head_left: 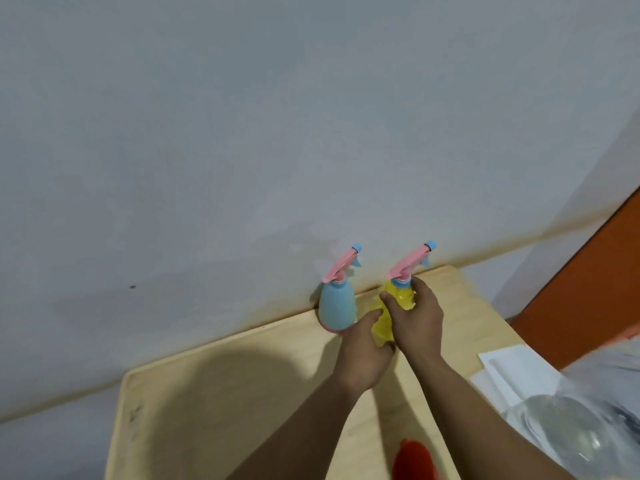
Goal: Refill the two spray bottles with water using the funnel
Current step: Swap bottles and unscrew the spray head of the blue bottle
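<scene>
A yellow spray bottle [398,297] with a pink trigger head stands at the far edge of the wooden table [242,375]. My left hand [363,351] grips its lower body, and my right hand [419,320] is curled round its shoulder just under the collar. A blue spray bottle [337,306] with the same pink head stands just left of it against the wall, untouched. A red object [414,460], blurred, lies at the near edge between my forearms; I cannot tell whether it is the funnel.
A large clear plastic bottle [571,434] lies blurred at the lower right, beside a white tray-like sheet [512,368]. A grey wall [277,133] rises directly behind the table. An orange surface [588,289] is at the far right.
</scene>
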